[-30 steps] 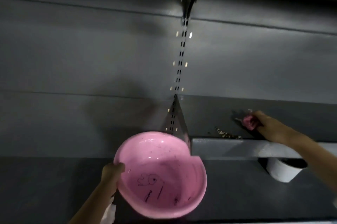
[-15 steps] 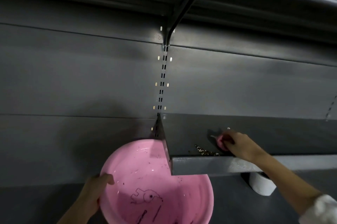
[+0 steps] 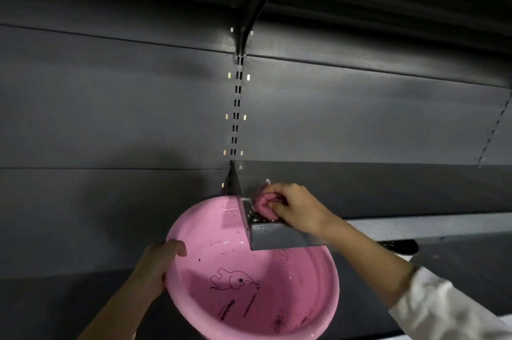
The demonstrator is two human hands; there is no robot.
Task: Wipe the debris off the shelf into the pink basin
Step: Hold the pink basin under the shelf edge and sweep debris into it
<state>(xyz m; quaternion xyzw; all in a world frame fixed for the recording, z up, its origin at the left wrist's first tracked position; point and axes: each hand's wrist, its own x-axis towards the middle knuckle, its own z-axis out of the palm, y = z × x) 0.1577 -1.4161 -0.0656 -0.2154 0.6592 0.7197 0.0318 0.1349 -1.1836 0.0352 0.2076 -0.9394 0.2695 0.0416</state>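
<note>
Since the earlier frames the right hand (image 3: 297, 208) has travelled along the shelf (image 3: 388, 190) from the right side of the frame toward the centre, and now it is at the left end of the shelf, while the pink basin (image 3: 249, 284) has come up closer under that end. The hand is closed around a crumpled pink cloth (image 3: 264, 205), with the fingers curled over it and pressing it down on the shelf surface. A small line of debris (image 3: 256, 217) lies between the cloth and the left edge of the shelf, just beside the cloth. The shelf surface to the right of the hand looks already clean, as far as the dim light lets me see. Some dark specks are on the inner wall of the basin, so I judge that part of the debris is already inside; what remains is the last push over the edge. The right arm reaches in from the lower right of the frame, with a white sleeve (image 3: 448, 309) near the elbow and the wrist bent down to the shelf. The left hand (image 3: 158, 265) comes from the lower left and holds the rim of the basin, thumb over the edge and the fingers hidden beneath, keeping the basin tilted under the corner of the shelf
</note>
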